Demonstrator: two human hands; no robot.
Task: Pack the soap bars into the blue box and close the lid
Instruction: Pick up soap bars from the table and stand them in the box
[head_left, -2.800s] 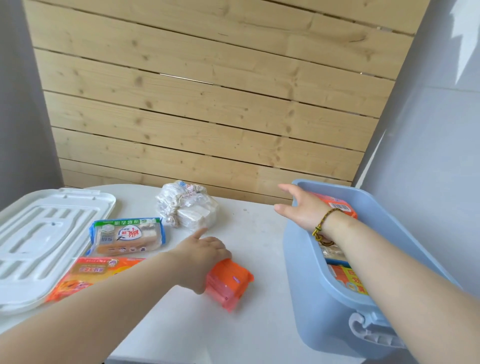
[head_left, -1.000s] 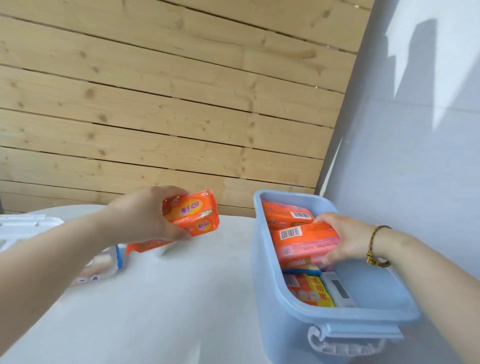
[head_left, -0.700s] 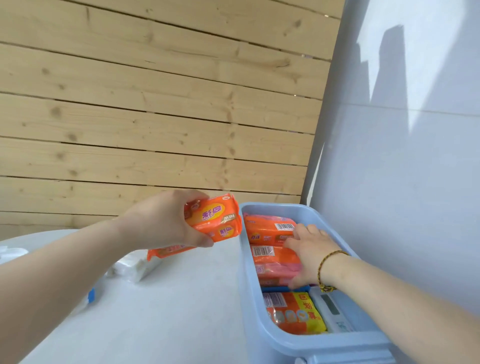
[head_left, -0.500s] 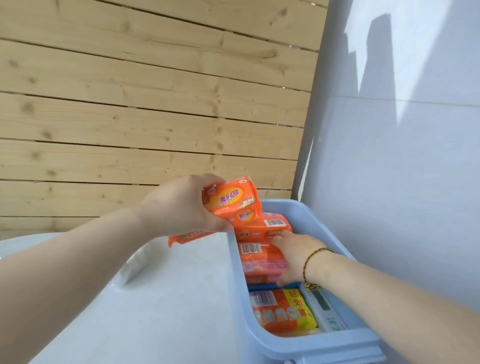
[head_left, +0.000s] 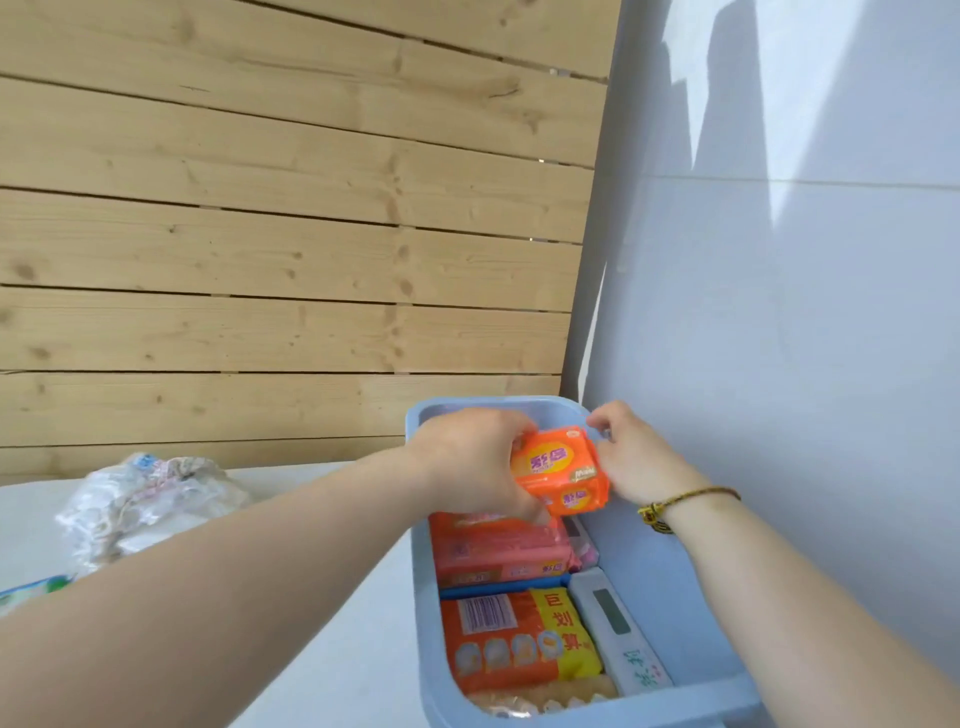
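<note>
White tabletop (head_left: 337, 654) across the lower left of the frame, backed by a pale wooden plank wall (head_left: 291, 234), with a grey-white wall (head_left: 779, 312) filling the right side; a crumpled clear plastic bag (head_left: 150, 499) lies at left centre. Blue box (head_left: 654, 561), lid off, sits at lower right holding a pink-orange soap pack (head_left: 498, 551), an orange-and-yellow soap pack (head_left: 519, 644) nearer the camera and a pale slim pack (head_left: 618, 629) along its right wall. Above the box's far end, left hand (head_left: 467, 462) has fingers curled tight around an orange soap bar (head_left: 561, 467), while right hand (head_left: 634, 457), braceleted, touches the bar's right edge with fingers loosely bent, grip unclear.
</note>
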